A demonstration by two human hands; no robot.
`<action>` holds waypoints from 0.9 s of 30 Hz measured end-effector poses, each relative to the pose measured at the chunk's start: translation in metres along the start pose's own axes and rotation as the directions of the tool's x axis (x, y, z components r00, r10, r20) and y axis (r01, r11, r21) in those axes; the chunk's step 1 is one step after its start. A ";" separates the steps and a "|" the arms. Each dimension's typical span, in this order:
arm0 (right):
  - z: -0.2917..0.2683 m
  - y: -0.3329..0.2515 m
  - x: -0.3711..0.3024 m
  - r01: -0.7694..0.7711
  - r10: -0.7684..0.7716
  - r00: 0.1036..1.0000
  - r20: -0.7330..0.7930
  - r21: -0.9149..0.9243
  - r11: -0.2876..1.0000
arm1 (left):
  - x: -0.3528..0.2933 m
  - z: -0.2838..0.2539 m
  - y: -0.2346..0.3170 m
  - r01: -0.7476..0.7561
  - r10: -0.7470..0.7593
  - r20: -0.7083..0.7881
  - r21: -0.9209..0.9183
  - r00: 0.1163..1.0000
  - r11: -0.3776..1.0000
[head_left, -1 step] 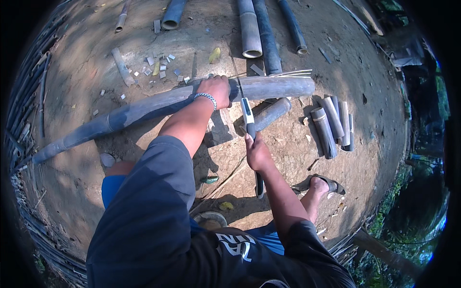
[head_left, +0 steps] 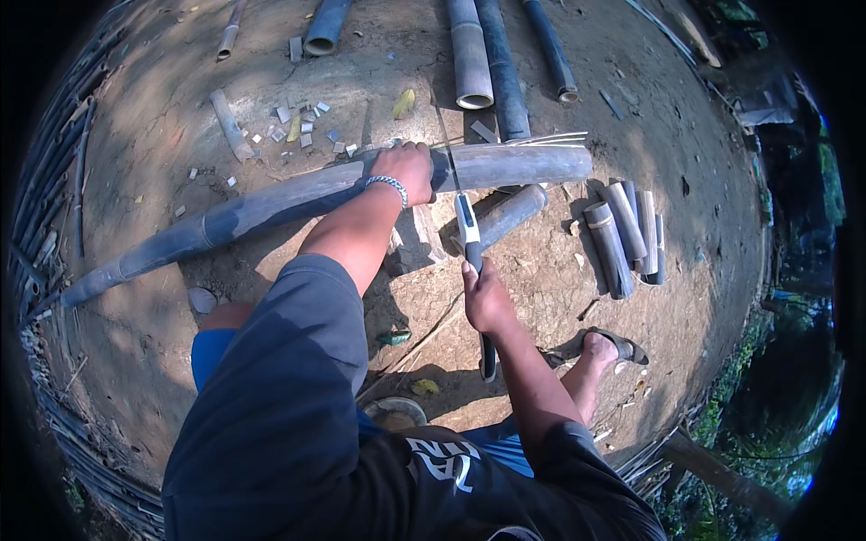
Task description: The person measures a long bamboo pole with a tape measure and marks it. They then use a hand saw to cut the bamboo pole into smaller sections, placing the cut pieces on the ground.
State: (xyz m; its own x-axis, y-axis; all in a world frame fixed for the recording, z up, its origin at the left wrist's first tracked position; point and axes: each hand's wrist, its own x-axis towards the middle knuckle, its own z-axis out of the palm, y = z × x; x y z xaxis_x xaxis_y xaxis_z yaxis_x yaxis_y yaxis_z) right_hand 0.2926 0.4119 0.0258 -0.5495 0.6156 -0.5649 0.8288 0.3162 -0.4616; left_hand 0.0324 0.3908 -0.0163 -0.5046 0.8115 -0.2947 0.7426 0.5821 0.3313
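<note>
A long bamboo pole (head_left: 532,162) lies crosswise before me, its far-left end low on the ground. My left hand (head_left: 405,171) is closed over the top of the pole, with a chain bracelet at the wrist. In my right hand (head_left: 490,299) is the handle of a hand saw (head_left: 468,221). The saw's thin blade crosses the pole just right of my left hand. Below the pole are a wooden block (head_left: 417,242) and a short thick bamboo piece (head_left: 511,216).
Several cut bamboo lengths (head_left: 610,252) lie together at the right. Beyond the pole are small cut chips (head_left: 307,126) and more bamboo poles (head_left: 469,63). Piled bamboo (head_left: 45,198) lines the left edge. My sandalled foot (head_left: 591,361) rests at lower right, and a round container (head_left: 394,413) sits near me.
My right hand and the saw have moved slightly back toward me. My left hand and the pole look unmoved.
</note>
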 end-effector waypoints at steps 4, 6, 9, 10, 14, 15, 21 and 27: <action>0.006 0.050 -0.122 -0.080 0.079 0.995 0.061 0.004 0.997 | -0.002 -0.002 -0.011 0.036 -0.036 -0.022 0.012 0.999 0.999; 0.002 0.023 -0.081 -0.108 0.108 0.990 0.087 -0.005 0.994 | -0.005 -0.002 -0.009 0.032 -0.031 -0.022 0.011 0.999 0.999; -0.002 -0.002 0.011 -0.019 0.018 1.000 -0.023 -0.012 1.000 | 0.003 0.001 0.003 -0.006 0.006 -0.010 -0.011 1.000 1.000; -0.003 -0.013 0.013 0.010 -0.010 0.998 -0.062 -0.004 1.000 | 0.002 0.004 -0.001 -0.003 0.003 -0.004 -0.007 1.000 1.000; 0.001 0.033 -0.088 -0.105 0.113 0.991 0.076 -0.096 0.990 | 0.003 0.002 -0.013 0.024 -0.025 -0.041 -0.015 0.999 1.000; 0.002 0.049 -0.116 -0.068 0.071 0.995 0.070 -0.049 0.997 | 0.003 0.001 -0.013 0.039 -0.040 -0.047 -0.008 0.998 0.999; -0.005 -0.018 0.008 -0.032 0.032 0.999 -0.042 -0.017 0.999 | 0.008 0.009 -0.006 -0.007 0.006 -0.040 -0.036 0.999 0.999; -0.001 0.036 -0.106 -0.075 0.078 0.996 0.050 -0.061 0.995 | 0.003 0.000 -0.017 0.017 -0.017 -0.024 -0.020 1.000 1.000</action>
State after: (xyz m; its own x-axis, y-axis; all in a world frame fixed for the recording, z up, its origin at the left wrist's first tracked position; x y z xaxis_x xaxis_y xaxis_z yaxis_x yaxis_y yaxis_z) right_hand 0.3802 0.3588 0.0697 -0.4879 0.6013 -0.6327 0.8725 0.3125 -0.3758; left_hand 0.0184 0.3836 -0.0229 -0.5279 0.8022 -0.2789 0.7248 0.5967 0.3444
